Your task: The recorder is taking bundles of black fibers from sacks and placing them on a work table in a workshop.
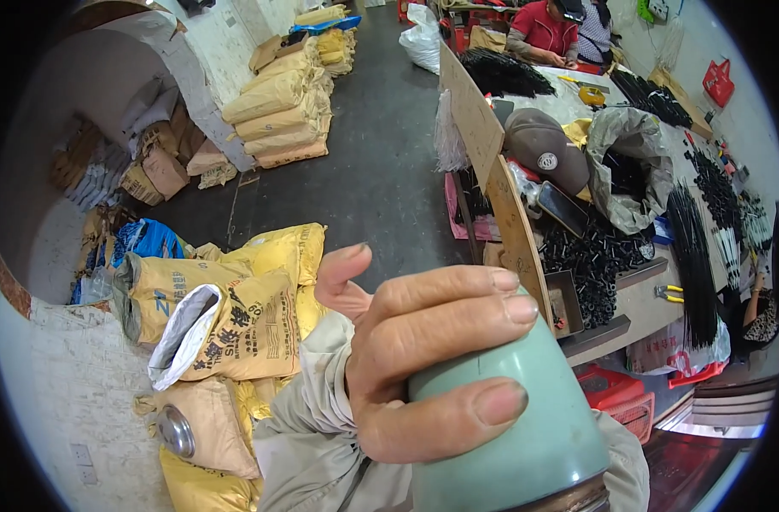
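A pale green flask [526,427] fills the lower middle, held close to the camera. Left of the flask lie yellow sacks [236,316], one gaping open with its contents hidden. One hand [415,358], which one unclear, curls its fingers [458,299] around the flask, thumb pressed across.

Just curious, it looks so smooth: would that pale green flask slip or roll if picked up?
Probably stiff: the pale green flask keeps its round shape in the left hand. Its glossy wall may be slippery. Being cylindrical, it would likely roll if laid down.
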`<state>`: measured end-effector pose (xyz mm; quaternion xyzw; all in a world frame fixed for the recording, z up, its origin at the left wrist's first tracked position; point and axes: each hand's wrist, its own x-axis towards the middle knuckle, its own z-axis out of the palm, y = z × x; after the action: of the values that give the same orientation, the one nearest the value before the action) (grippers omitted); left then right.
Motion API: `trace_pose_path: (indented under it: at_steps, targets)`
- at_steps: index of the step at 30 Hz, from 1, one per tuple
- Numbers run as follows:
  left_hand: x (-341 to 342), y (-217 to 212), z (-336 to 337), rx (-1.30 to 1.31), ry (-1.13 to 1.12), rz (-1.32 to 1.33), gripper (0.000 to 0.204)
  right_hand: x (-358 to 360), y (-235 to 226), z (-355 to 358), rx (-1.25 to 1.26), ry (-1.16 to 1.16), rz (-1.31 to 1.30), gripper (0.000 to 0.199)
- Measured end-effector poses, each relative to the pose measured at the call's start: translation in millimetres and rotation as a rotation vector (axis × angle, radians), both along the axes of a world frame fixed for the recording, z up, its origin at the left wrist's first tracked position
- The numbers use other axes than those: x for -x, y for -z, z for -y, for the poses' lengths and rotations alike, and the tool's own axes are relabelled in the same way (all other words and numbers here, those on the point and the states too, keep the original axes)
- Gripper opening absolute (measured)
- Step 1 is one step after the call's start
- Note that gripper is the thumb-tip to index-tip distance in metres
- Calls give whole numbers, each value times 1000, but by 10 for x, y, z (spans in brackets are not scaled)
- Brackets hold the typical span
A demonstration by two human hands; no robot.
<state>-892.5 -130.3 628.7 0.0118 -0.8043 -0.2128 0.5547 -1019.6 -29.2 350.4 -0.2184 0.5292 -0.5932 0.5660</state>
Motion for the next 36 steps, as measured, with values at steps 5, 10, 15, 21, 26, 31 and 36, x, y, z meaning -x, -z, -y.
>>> trace_pose_path:
  at_steps: [5,10,15,21,26,31,36]
  targets:
    - [93,139,-104,-49,-111,-351,29,-90,-13,43,-10,-33,-7,47]
    - [30,170,-61,-45,-107,-380,30,-137,0,72,1,-21,-4,47]
    - [-208,69,-2,-58,-48,-245,31,-263,-398,182,15,-4,-16,47]
    - [-206,-7,-65,-47,-29,-204,32,-206,-28,5,0,7,-14,46]
    - [-315,114,81,127,-107,-290,31,-297,-25,26,-21,-5,-19,46]
    - [-410,81,48,118,-123,-222,32,-325,6,12,-18,-20,-22,46]
    - [-509,85,32,77,-132,-141,32,-371,10,11,-38,-20,-7,46]
